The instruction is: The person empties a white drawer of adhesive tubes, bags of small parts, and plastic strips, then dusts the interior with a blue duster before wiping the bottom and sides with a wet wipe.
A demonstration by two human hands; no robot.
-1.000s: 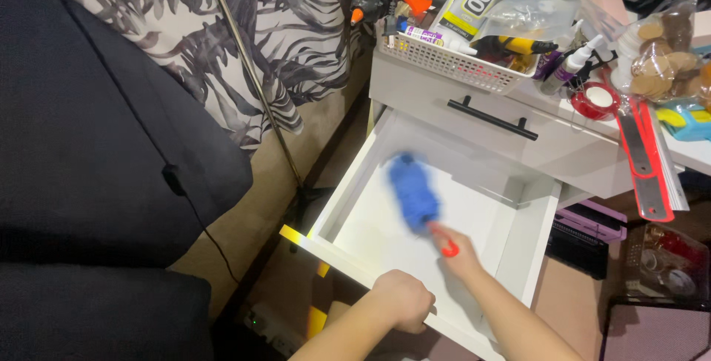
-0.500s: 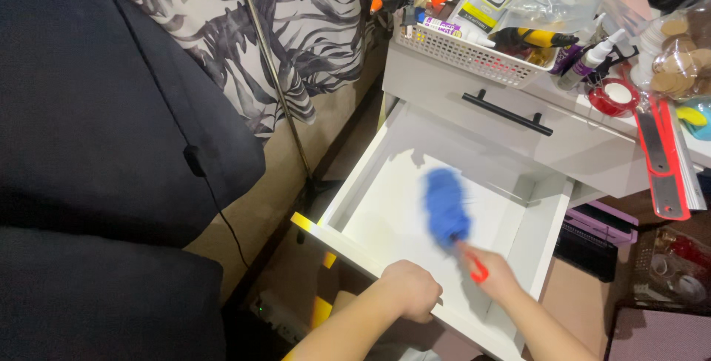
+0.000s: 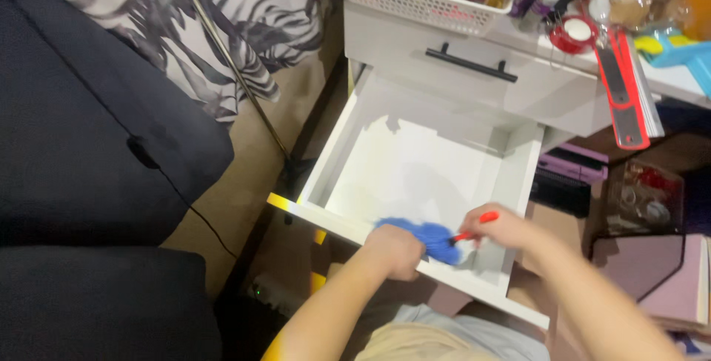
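A white drawer (image 3: 333, 150) is pulled out of a white cabinet, its inside bare. My right hand (image 3: 501, 228) grips the red handle of a blue fluffy duster (image 3: 426, 237), whose head lies at the drawer's near front corner. My left hand (image 3: 395, 251) rests closed on the drawer's front edge, just beside the duster head.
Above the open drawer is a shut drawer with a black handle (image 3: 471, 65). The cabinet top carries a white basket (image 3: 422, 7) of bottles, a red tape roll (image 3: 578, 33) and a red-and-black tool (image 3: 618, 87). A dark sofa (image 3: 81, 183) fills the left; boxes (image 3: 637, 198) stand on the right.
The duster has swept from the middle of the drawer toward its near front edge, close to my left hand. The view has shifted slightly.
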